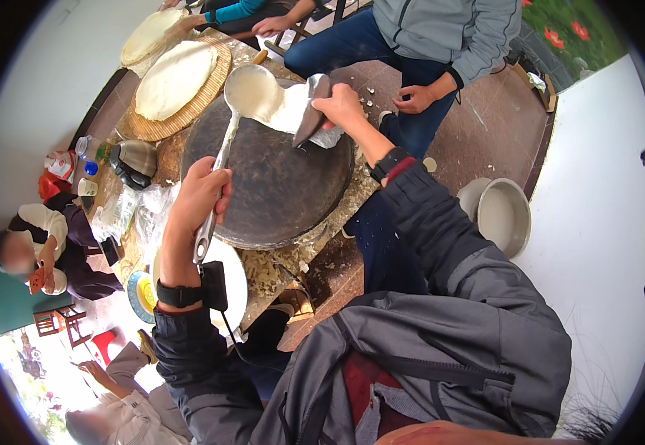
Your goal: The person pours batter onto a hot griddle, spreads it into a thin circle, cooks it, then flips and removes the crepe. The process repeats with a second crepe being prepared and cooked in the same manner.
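My left hand [202, 190] is closed around the long metal handle of a ladle [226, 144]. Pale batter fills the ladle's round bowl, which is over the far part of a dark round griddle [263, 185]. In my right hand [343, 109] is a dark, flat scraper [311, 111], tilted on edge at the griddle's far right rim. White batter [285, 111] lies between the ladle's bowl and the scraper. How far the batter rests on the griddle, I cannot tell. The near and middle parts of the griddle look bare and dark.
Thin pale flatbreads [178, 78] lie on a round woven mat beyond the griddle. A kettle [136, 159], plastic bags [152, 215] and a white basin [226, 274] stand left. Crumbs cover the table edge. A seated person [430, 44] is close at the far right; a metal pot [504, 216] sits right.
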A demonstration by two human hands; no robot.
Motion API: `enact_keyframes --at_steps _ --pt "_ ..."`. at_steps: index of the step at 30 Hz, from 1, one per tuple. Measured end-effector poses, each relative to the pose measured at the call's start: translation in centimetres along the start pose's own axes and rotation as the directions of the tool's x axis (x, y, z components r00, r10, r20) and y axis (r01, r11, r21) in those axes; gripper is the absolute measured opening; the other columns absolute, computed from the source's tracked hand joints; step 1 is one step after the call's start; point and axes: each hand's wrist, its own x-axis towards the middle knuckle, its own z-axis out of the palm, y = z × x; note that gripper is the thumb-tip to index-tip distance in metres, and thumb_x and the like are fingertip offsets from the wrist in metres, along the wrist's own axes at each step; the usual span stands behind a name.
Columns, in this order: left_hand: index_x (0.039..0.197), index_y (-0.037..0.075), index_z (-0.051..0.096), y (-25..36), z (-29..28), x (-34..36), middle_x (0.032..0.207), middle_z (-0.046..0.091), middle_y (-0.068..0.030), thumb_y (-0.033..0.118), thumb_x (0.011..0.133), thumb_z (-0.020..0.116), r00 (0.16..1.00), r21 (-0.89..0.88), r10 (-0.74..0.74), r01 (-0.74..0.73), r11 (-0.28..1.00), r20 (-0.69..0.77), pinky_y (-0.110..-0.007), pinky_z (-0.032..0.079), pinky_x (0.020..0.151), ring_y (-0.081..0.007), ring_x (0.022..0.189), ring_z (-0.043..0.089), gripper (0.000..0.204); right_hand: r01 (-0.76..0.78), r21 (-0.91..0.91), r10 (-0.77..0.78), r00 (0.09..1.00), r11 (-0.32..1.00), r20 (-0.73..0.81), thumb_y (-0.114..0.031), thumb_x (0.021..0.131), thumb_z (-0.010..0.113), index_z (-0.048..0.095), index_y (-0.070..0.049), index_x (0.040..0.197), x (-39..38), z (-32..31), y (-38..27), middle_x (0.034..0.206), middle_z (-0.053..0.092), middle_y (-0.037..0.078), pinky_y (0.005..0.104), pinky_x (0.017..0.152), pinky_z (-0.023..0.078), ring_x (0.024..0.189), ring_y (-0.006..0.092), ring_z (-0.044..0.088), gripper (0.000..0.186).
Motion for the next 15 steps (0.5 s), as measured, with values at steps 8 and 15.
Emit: enact_keyframes --at_steps 8,15 --pt "0.081 0.005 0.045 -1.1 -1.4 -0.7 0.064 0.048 -0.0024 0.015 0.091 0.052 1.0 -0.073 -0.008 0.007 0.997 -0.019 -0.026 0.037 0.035 -0.0085 0.042 0.043 0.015 -0.042 -0.167 0.042 0.999 0.985 -0.003 -0.025 0.073 0.066 0.063 0.015 0.084 1.5 1.2 -2.2 0.075 0.068 0.023 0.0348 0.06 0.056 0.053 0.0269 0.068 0.042" --pt "0.084 0.004 0.045 -2.5 -2.5 -1.4 0.065 0.048 -0.0024 0.014 0.091 0.051 0.998 -0.185 -0.015 0.004 0.983 -0.055 -0.025 0.036 0.033 -0.0078 0.042 0.043 0.013 0.119 -0.244 -0.09 0.988 0.962 0.126 -0.017 0.077 0.059 0.066 0.011 0.084 2.1 2.9 -4.7 0.073 0.069 0.021 0.0337 0.062 0.056 0.053 0.0247 0.068 0.03"
